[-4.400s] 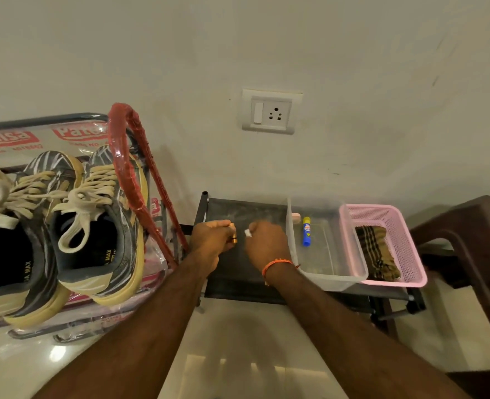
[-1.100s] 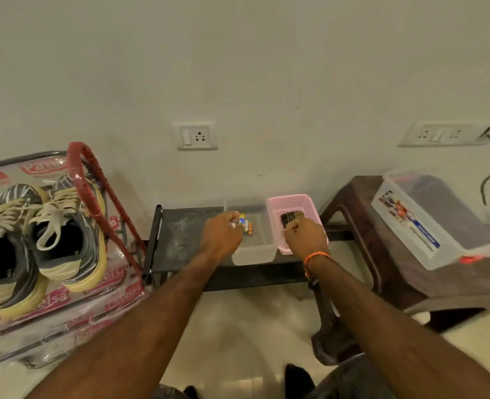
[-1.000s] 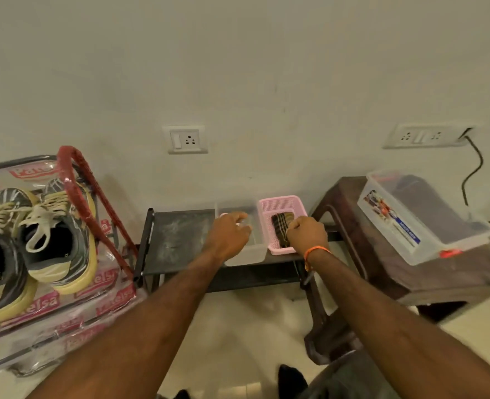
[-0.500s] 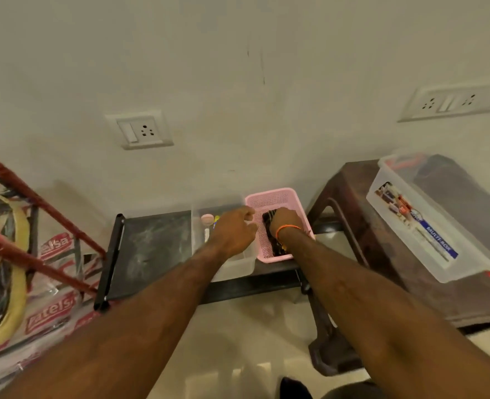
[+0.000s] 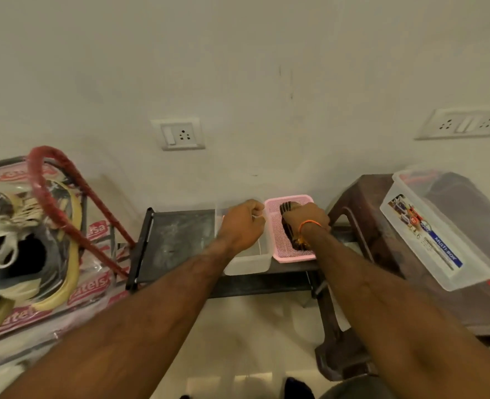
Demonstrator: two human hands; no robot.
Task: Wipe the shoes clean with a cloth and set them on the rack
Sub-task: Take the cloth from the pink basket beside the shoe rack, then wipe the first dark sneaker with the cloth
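A pair of grey and yellow sneakers (image 5: 22,240) sits on the red-framed shoe rack (image 5: 53,194) at the left. The dark checked cloth (image 5: 297,244) lies in a pink basket (image 5: 284,254) on a low black table (image 5: 174,243). My right hand (image 5: 304,220) reaches into the basket and grips the far end of the cloth. My left hand (image 5: 243,226) hovers over a clear plastic tray (image 5: 246,264) beside the basket, its fingers curled; I see nothing clearly held in it.
A brown plastic stool (image 5: 362,203) stands right of the table and bears a clear lidded box (image 5: 439,226). Wall sockets (image 5: 182,133) sit above the table. The rack is wrapped in printed plastic. Pale floor tiles lie below my arms.
My right hand has closed on the cloth in the pink basket. My left hand has shifted slightly right over the clear tray. The view has swung left, showing the shoes again.
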